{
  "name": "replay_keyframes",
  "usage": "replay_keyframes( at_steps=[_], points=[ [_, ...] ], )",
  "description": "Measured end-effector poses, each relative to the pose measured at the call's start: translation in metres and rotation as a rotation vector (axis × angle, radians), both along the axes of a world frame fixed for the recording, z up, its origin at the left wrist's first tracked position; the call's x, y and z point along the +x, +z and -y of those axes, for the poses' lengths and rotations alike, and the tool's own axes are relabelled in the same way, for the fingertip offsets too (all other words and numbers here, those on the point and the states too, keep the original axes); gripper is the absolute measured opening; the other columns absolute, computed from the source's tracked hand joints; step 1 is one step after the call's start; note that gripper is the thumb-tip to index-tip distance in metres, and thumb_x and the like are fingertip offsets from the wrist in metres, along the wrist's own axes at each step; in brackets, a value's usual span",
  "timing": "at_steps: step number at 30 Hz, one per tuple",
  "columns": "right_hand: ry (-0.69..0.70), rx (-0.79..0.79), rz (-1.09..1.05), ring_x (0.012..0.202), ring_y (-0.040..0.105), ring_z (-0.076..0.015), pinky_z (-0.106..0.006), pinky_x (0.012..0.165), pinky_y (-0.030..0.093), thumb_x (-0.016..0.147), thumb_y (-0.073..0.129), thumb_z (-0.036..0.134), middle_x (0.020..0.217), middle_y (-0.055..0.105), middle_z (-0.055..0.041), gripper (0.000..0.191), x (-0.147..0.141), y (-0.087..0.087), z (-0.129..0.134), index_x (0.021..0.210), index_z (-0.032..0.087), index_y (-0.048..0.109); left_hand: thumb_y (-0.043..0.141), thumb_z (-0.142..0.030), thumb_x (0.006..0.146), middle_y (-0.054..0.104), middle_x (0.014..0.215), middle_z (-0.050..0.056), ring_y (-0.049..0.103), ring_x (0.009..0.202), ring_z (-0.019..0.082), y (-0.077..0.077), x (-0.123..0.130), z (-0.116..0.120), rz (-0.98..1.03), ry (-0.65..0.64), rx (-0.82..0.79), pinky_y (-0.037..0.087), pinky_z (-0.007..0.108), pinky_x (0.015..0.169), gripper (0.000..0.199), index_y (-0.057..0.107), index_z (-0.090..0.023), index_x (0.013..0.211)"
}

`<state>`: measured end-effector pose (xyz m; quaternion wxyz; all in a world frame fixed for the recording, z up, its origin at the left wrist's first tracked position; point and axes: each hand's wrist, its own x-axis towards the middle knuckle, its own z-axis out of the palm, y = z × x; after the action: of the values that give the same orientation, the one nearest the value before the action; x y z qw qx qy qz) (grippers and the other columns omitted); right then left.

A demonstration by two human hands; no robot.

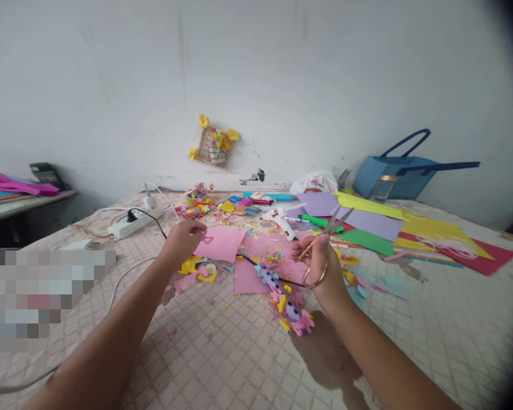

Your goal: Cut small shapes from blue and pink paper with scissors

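Where the far left of the frame shows a ledge (34, 202), magenta paper (21, 185) lies on it beside a dark device (49, 175). Below that, at the left edge, a pixelated patch hides part of the view. Farther right stands a white power strip (135, 223) with plugs and cables, on a table (196, 347) whose cover has a lattice pattern.

Left of centre is the person's left hand (182, 242), its fingers curled together; a small pink paper shape (208, 236) shows right at the fingertips, though I cannot tell how firmly it is pinched. Behind it and to the right lies a pink sheet (224, 249). Above, a woven frame with yellow flowers (214, 149) is against the wall.

Just right of centre, a purple roll with black dots (273, 281), trimmed with pink and yellow paper, lies tilted among scraps. Above it is a white glue gun (277, 218). Next comes the right hand (330, 279), grasping gold-handled scissors (331, 228) by their loops, blades spread and pointing up and right.

Beyond, coloured sheets overlap, among them purple paper (371, 222) and red paper (485, 263). A blue bag (404, 177) stands at the upper right.
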<state>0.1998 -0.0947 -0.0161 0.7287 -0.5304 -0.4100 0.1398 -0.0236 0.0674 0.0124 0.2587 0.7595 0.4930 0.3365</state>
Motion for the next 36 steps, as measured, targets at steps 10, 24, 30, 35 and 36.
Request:
replay_keyframes(
  at_steps=[10,24,30,35,36],
  points=[
    [0.038,0.024,0.131,0.066,0.058,-0.0175,-0.036,0.064,0.048,0.082,0.031,0.067,0.079,0.059,-0.0071,0.054,-0.003,-0.002,0.004,0.078,0.017,0.052,0.046,-0.03,0.063,0.059,0.057,0.004,0.056,0.05,0.018,0.03,-0.027,0.025,-0.556,-0.157,-0.211,0.036,0.023,0.039,0.017,0.058,-0.018,0.062],
    [0.329,0.077,-0.185,0.059,0.059,-0.0151,-0.03,0.058,0.051,0.072,0.044,0.073,0.07,0.062,-0.0036,0.057,-0.013,0.003,0.006,0.071,0.018,0.057,0.037,-0.045,0.079,0.068,0.076,0.011,0.063,0.075,0.028,0.028,-0.023,0.027,-0.775,0.062,0.063,0.041,0.033,0.062,0.036,0.058,-0.019,0.094],
    [0.452,-0.027,-0.31,0.047,0.059,-0.0141,-0.027,0.045,0.052,0.061,0.041,0.082,0.058,0.063,-0.0042,0.068,-0.025,0.007,0.008,0.063,0.017,0.057,0.032,-0.042,0.088,0.064,0.077,0.004,0.058,0.069,0.017,0.017,0.019,0.073,-0.375,-0.29,0.394,0.041,0.027,0.06,0.035,0.059,-0.019,0.088],
    [0.347,0.052,-0.147,0.044,0.054,-0.0114,-0.024,0.041,0.046,0.057,0.045,0.082,0.059,0.059,-0.0014,0.064,-0.017,0.008,0.007,0.057,0.019,0.052,0.04,-0.027,0.088,0.061,0.097,0.009,0.053,0.095,0.02,-0.017,0.049,0.101,-0.3,-0.69,0.563,0.042,0.033,0.084,0.025,0.06,-0.017,0.1],
    [0.345,0.064,-0.112,0.043,0.052,-0.011,-0.024,0.04,0.044,0.06,0.043,0.082,0.058,0.057,-0.0007,0.064,-0.015,0.008,0.007,0.057,0.019,0.051,0.043,-0.026,0.087,0.059,0.104,0.009,0.051,0.1,0.021,-0.022,0.052,0.103,-0.315,-0.705,0.578,0.041,0.036,0.087,0.025,0.06,-0.019,0.104]
  ],
)
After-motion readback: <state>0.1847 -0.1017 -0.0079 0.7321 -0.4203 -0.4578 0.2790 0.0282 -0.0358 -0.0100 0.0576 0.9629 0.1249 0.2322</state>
